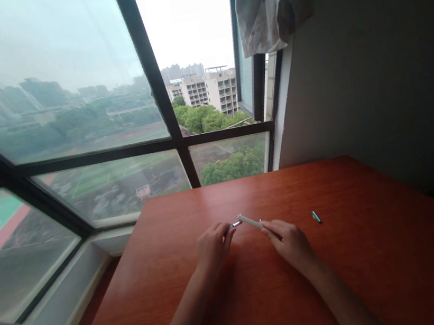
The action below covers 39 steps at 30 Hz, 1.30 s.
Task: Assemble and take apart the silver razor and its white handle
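Note:
My left hand (213,244) pinches a slim silver, pen-like piece (236,224) between thumb and fingers, its tip pointing right. From the other side, my right hand (289,241) grips a narrow whitish stick (250,221), which slants up to the left. The ends of the two pieces meet or nearly meet above the table; whether they touch I cannot tell. Just by my right fingertips shows a small bluish bit (260,220), mostly hidden. Right of that hand, a short teal and dark piece like a pen cap (316,217) lies on the tabletop.
The reddish-brown wooden table (170,296) reaches toward the windows, whose dark frame (180,142) stands behind its far edge. One sash is open at the right, with a pale curtain (261,12) above. A grey wall (362,84) borders the right side.

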Each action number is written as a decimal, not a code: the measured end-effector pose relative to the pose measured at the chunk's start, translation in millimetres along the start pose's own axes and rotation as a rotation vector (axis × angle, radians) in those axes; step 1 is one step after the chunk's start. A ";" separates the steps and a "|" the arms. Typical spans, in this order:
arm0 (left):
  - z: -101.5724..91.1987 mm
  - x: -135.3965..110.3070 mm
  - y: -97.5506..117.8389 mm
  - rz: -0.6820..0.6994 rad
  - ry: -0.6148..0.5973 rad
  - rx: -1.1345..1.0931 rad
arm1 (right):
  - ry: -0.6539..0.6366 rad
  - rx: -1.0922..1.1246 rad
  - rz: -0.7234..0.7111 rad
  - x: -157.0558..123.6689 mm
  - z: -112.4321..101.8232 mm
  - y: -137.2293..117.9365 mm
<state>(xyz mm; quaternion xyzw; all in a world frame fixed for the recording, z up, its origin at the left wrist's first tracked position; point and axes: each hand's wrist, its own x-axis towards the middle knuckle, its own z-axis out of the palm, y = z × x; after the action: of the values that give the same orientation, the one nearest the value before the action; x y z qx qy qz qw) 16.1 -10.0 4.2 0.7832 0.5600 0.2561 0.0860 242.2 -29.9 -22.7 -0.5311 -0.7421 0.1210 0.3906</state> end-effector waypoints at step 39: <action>2.4 -1.4 1.9 0.069 -0.023 0.259 | -0.056 -0.222 0.059 -1.4 0.7 -3.1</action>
<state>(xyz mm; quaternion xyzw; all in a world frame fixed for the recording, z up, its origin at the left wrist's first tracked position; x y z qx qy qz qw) 18.6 -11.6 2.5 0.8096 0.5599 0.1754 -0.0185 239.7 -32.2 -21.9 -0.5891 -0.7456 0.0641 0.3047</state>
